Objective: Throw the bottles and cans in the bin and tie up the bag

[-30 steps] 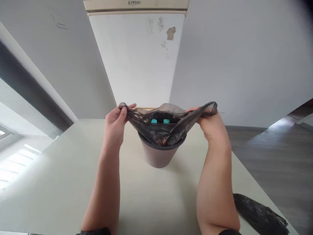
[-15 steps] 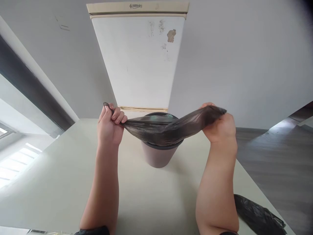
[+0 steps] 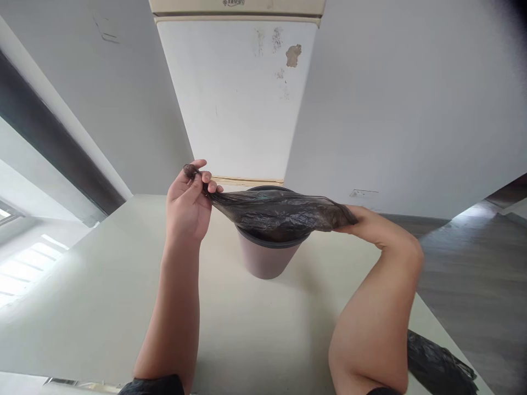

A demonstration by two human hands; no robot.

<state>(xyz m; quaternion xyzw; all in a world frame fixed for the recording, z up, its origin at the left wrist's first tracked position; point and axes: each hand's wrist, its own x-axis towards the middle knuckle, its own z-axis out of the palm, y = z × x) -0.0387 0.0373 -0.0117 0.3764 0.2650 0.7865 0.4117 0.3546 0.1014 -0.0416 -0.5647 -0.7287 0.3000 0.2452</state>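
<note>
L hand grips one gathered end of the dark bag: thumb pressed on the twisted neck, a small knob of plastic poking out above it, other fingers loosely curled or raised. R hand has the opposite end pinched, w/ wrist bent; fingertips are partly hidden by plastic, so can't tell exact finger placement there.

Bag is stretched L to R across the top of the bin, its middle sagging at the rim. Prob. held at both ends to keep the edge taut and the folds bunched btwn the hands. Bin stands upright on the table, roughly centred btwn the forearms, so prob. both hands reach it equally; its weight on the tabletop likely means neither hand has to steady it. Faint teal shows thru the plastic, contents otherwise can't be read. Fridge is on the far side, past the bin. 2nd dark bag lies near right on the table, partly behind the R forearm, untouched by either hand.

Vs 0.5 s ago: R hand is lower, its wrist more bent and elbow further out; its bag end has come down and in toward the bin. L fingers have loosened from a tighter fist, neck still pinched. Span btwn hands looks shorter. Vs 1 s ago: bag mouth was spread w/ two turquoise caps in view; now it's drawn into a flat band hiding them. Bin basically same spot.
</note>
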